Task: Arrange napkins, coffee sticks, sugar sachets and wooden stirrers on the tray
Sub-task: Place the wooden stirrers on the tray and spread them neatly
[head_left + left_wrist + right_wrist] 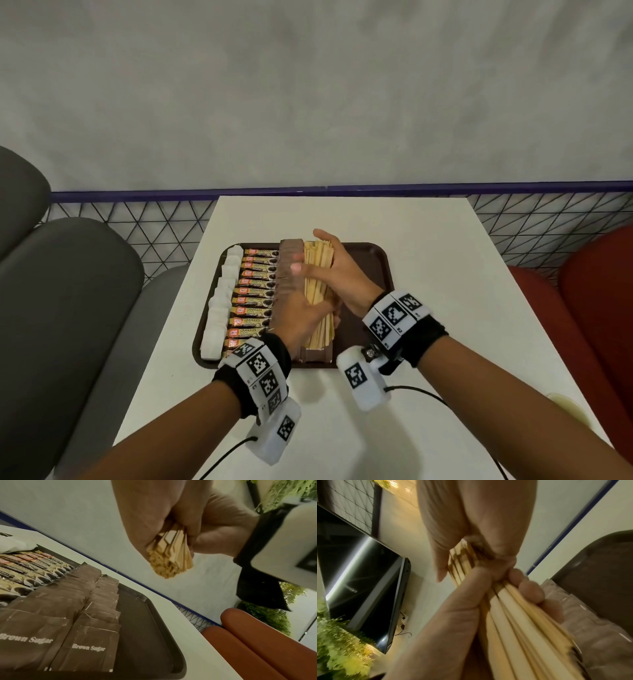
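Wooden stirrers (318, 291) hang as one bundle above the tray (371, 260), long axis running near to far, beside the sugar sachets (289, 274). The left hand (308, 320) clasps the near end, the right hand (337, 270) the far part; free tray floor lies directly to the right.

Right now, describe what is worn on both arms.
Bare forearms, no sleeves. Each wrist has a black band wrapped by white blocks printed with black square-code markers. A white camera pod with a marker hangs below each wrist, trailing a thin black cable.
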